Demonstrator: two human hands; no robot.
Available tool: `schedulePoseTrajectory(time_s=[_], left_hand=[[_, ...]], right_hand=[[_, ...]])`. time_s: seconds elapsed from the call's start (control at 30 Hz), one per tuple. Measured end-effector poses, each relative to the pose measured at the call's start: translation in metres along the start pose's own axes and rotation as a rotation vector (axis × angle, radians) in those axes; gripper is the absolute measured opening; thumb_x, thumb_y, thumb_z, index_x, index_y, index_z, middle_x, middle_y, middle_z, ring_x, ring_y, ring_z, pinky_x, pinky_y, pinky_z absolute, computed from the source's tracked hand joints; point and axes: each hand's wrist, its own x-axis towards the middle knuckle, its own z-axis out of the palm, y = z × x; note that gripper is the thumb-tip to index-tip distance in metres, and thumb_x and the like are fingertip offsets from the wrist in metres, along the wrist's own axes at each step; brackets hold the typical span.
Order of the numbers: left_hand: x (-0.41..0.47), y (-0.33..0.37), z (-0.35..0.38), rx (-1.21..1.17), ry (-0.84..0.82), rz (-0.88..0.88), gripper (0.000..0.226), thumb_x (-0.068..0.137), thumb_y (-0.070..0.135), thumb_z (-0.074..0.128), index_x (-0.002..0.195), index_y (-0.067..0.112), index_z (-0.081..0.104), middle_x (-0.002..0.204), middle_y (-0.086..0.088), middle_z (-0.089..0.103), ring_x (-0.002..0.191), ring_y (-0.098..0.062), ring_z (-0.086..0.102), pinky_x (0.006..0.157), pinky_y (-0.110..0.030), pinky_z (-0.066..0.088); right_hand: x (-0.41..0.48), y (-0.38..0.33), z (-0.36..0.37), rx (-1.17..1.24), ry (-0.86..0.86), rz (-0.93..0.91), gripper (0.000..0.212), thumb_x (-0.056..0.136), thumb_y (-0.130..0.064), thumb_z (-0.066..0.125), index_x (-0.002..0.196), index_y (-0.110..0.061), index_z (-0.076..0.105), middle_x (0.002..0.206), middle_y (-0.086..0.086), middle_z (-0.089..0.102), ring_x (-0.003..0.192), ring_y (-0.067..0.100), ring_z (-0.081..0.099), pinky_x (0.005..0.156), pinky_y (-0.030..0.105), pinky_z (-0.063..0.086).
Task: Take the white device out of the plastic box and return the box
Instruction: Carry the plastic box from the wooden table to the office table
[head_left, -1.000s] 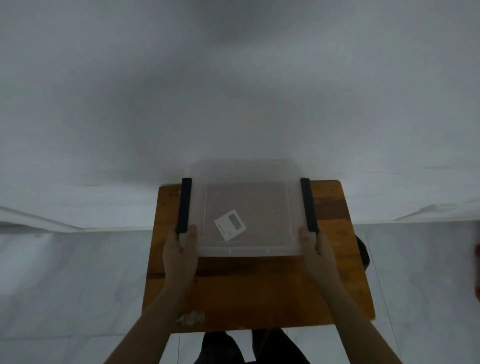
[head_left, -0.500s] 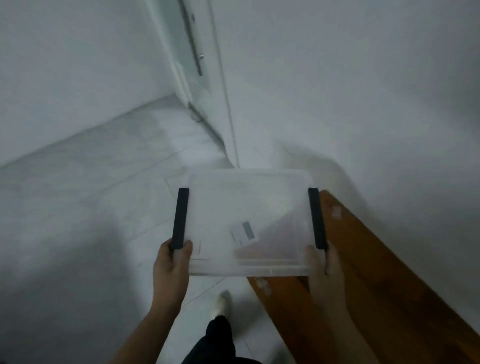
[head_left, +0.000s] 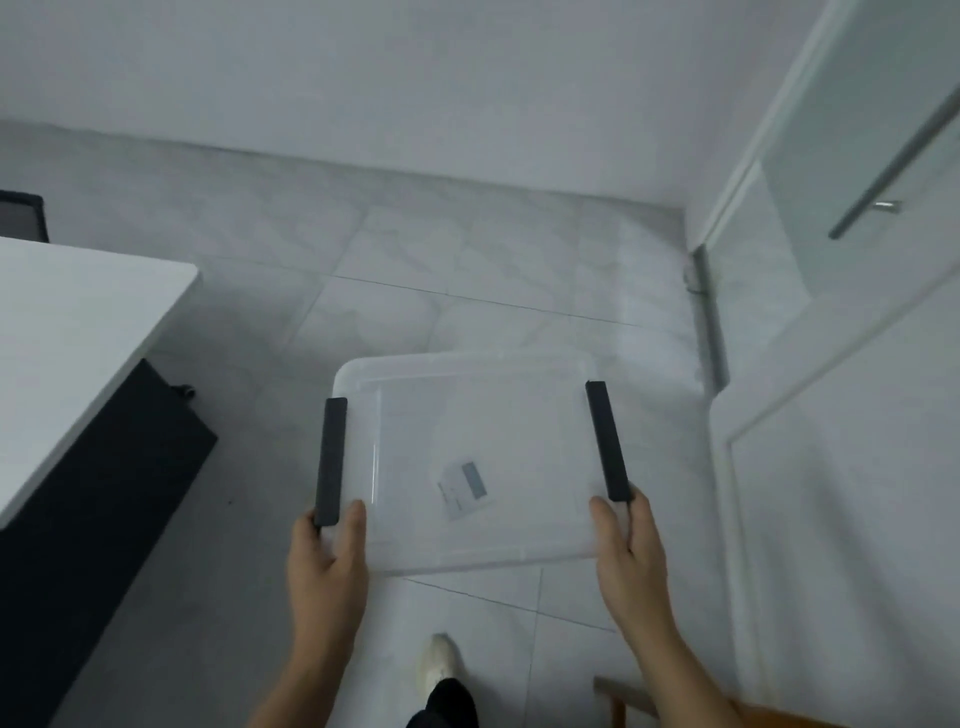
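Plastic box (head_left: 467, 462) centre, above floor (head_left: 415, 260), between left hand (head_left: 324, 566) and right hand (head_left: 631, 561). Table (head_left: 78, 322) left. Door (head_left: 857, 156) far right. Shoe (head_left: 439, 670) near, below box.

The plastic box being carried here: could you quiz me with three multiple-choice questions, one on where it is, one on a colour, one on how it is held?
1. Where is the box?
A. On a wooden stool
B. In the air above the tiled floor
C. On the white table

2. What colour are the two clips on its sides?
A. Black
B. Red
C. White

3. How is it held?
A. By the left hand alone
B. By the right hand alone
C. By both hands, at its near corners

Answers:
1 B: floor tiles show through and around it.
2 A: both strips look dark against the clear plastic.
3 C: each hand wraps one near corner.
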Motion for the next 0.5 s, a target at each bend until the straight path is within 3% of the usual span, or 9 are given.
schedulePoseTrajectory(time_s=[0.13, 0.2, 0.3, 0.43, 0.5], left_hand=[[0.088, 0.028, -0.003, -0.027, 0.053, -0.015, 0.026, 0.095, 0.034, 0.059, 0.109, 0.012, 0.057, 0.083, -0.003, 0.056, 0.07, -0.018, 0.051, 0.059, -0.032, 0.041], [0.131, 0.046, 0.005, -0.046, 0.072, 0.006, 0.026, 0.095, 0.033, 0.059, 0.109, 0.011, 0.057, 0.083, -0.002, 0.056, 0.07, -0.016, 0.052, 0.059, -0.03, 0.04], [0.188, 0.075, 0.024, -0.067, 0.074, 0.024, 0.024, 0.096, 0.031, 0.059, 0.108, 0.011, 0.057, 0.081, 0.001, 0.056, 0.069, -0.013, 0.052, 0.059, -0.026, 0.04], [0.271, 0.101, 0.063, -0.059, 0.086, 0.046, 0.028, 0.095, 0.034, 0.059, 0.115, 0.015, 0.058, 0.097, -0.001, 0.064, 0.086, -0.015, 0.061, 0.071, -0.028, 0.045], [0.317, 0.114, 0.086, -0.043, 0.111, 0.043, 0.031, 0.094, 0.037, 0.059, 0.115, 0.014, 0.058, 0.096, -0.002, 0.063, 0.086, -0.018, 0.06, 0.073, -0.033, 0.047]], right_hand=[[0.056, -0.058, 0.07, -0.014, -0.023, -0.039, 0.03, 0.098, -0.027, 0.051, 0.128, -0.027, 0.049, 0.088, -0.02, 0.055, 0.071, -0.005, 0.053, 0.059, 0.001, 0.039], [0.087, -0.084, 0.098, -0.011, -0.026, -0.056, 0.029, 0.099, -0.028, 0.05, 0.128, -0.029, 0.049, 0.094, -0.023, 0.054, 0.08, -0.006, 0.055, 0.06, 0.002, 0.037], [0.135, -0.118, 0.129, -0.002, -0.032, -0.066, 0.033, 0.099, -0.03, 0.049, 0.132, -0.027, 0.048, 0.09, -0.023, 0.053, 0.069, -0.017, 0.052, 0.058, 0.009, 0.035], [0.218, -0.157, 0.172, -0.014, -0.048, -0.103, 0.03, 0.098, -0.036, 0.05, 0.127, -0.032, 0.047, 0.084, -0.02, 0.052, 0.064, -0.007, 0.051, 0.059, 0.005, 0.041], [0.265, -0.177, 0.197, -0.013, -0.062, -0.127, 0.027, 0.097, -0.038, 0.051, 0.123, -0.034, 0.046, 0.084, -0.02, 0.052, 0.065, -0.002, 0.051, 0.061, 0.0, 0.04]])
